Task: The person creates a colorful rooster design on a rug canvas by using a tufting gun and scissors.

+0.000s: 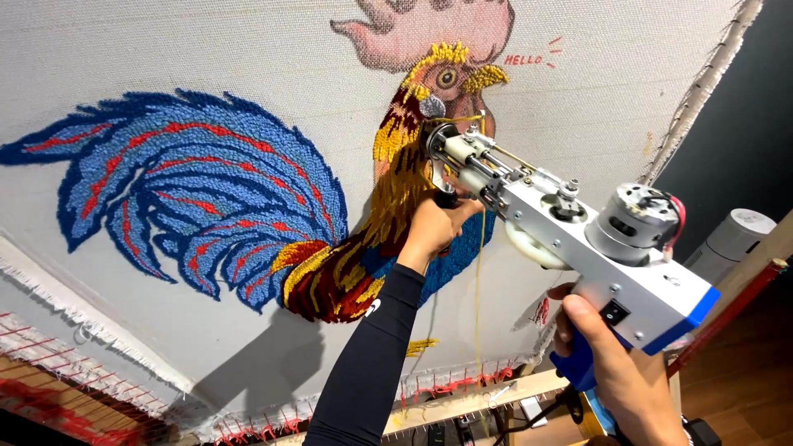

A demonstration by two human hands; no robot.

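The right hand (619,372) grips the blue handle of a tufting gun (562,223); the left hand (434,227) clasps its front grip, needle against the stretched cloth (248,49) near the tufted rooster (330,206).

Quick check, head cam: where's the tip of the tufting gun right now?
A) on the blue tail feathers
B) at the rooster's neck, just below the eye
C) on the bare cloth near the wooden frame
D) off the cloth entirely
B: the tufting gun has its tip against the rooster at the neck, just under the eye, with the left hand on the front grip and the right hand on the blue rear handle.
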